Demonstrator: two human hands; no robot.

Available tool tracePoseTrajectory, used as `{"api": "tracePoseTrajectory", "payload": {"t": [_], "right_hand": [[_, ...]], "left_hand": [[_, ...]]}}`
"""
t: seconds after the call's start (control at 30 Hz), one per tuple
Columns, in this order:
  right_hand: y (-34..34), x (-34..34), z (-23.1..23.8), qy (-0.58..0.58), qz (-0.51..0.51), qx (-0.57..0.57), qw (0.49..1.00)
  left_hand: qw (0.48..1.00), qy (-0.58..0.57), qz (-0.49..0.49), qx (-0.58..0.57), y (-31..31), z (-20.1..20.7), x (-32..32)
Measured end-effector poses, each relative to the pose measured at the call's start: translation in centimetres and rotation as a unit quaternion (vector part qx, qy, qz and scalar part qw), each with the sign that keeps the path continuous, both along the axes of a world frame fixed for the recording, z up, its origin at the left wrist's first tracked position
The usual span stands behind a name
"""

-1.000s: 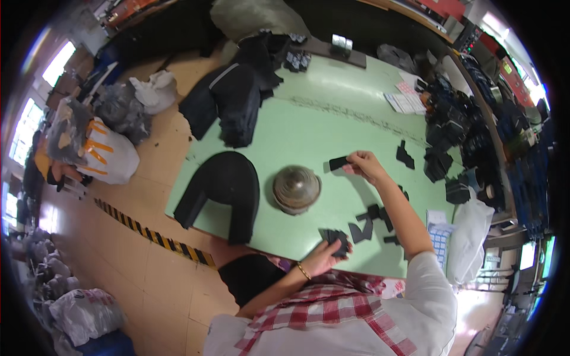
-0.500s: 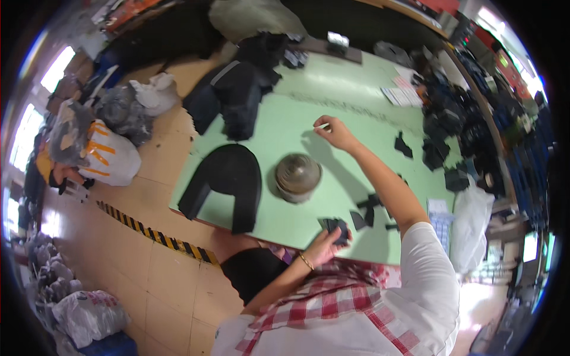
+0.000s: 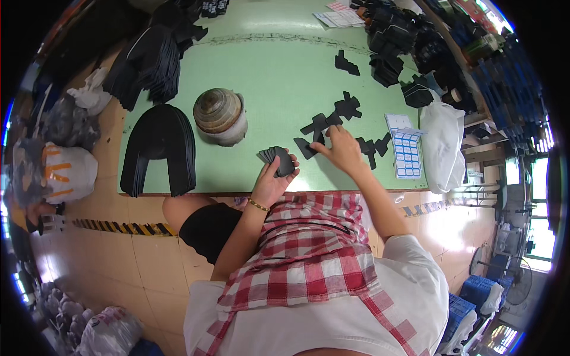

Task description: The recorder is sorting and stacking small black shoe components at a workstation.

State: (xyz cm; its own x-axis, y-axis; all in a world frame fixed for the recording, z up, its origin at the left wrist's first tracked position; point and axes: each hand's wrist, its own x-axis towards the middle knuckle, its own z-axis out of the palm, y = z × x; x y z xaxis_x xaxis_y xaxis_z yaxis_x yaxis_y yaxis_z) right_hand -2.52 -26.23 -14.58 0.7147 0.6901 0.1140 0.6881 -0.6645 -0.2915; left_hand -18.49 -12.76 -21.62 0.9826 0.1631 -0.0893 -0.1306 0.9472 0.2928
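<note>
My left hand (image 3: pixel 268 185) is closed around a small fanned stack of black flat pieces (image 3: pixel 284 162), just above the near edge of the green table (image 3: pixel 267 71). To its right, my right hand (image 3: pixel 347 153) is over several loose black cut pieces, its thumb and forefinger apart. Close to that thumb lies a dark piece (image 3: pixel 304 148). Beyond the fingers are more angular black pieces (image 3: pixel 348 106). Whether the right fingertips touch any piece is hard to see. Left of my left hand stands a round, rusty, ridged, dome-topped weight or pot (image 3: pixel 219 113).
A stack of black U-shaped sheets (image 3: pixel 157 132) lies at the table's near left, with another black stack (image 3: pixel 145 65) behind it. At the right are a sheet of blue-and-white labels (image 3: pixel 407 153), a white plastic bag (image 3: pixel 445 145) and heaped black parts (image 3: pixel 389 35).
My right hand has come back from beyond the domed object to the loose pieces near the front edge. My left hand still holds its stack, and the view has shifted.
</note>
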Motion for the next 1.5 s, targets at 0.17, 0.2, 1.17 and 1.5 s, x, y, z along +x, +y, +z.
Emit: {"api": "tracePoseTrajectory", "payload": {"t": [0.17, 0.2, 1.17, 1.5], "right_hand": [[0.3, -2.3, -1.7, -0.054, -0.107, -0.02, 0.993], [0.2, -2.1, -2.3, 0.005, -0.093, 0.026, 0.995], [0.2, -3.0, 3.6, 0.269, -0.03, 0.282, 0.92], [1.9, -5.0, -1.1, 0.389, 0.003, 0.312, 0.867]], "left_hand": [[1.0, 0.003, 0.011, -0.009, -0.2, 0.4, -0.4], [1.0, 0.0, 0.011, -0.011, -0.2, 0.4, -0.3], [1.0, -0.011, 0.02, -0.018, 0.2, -0.8, -0.5], [0.998, 0.011, 0.06, -0.004, -0.4, -0.3, -0.3]]}}
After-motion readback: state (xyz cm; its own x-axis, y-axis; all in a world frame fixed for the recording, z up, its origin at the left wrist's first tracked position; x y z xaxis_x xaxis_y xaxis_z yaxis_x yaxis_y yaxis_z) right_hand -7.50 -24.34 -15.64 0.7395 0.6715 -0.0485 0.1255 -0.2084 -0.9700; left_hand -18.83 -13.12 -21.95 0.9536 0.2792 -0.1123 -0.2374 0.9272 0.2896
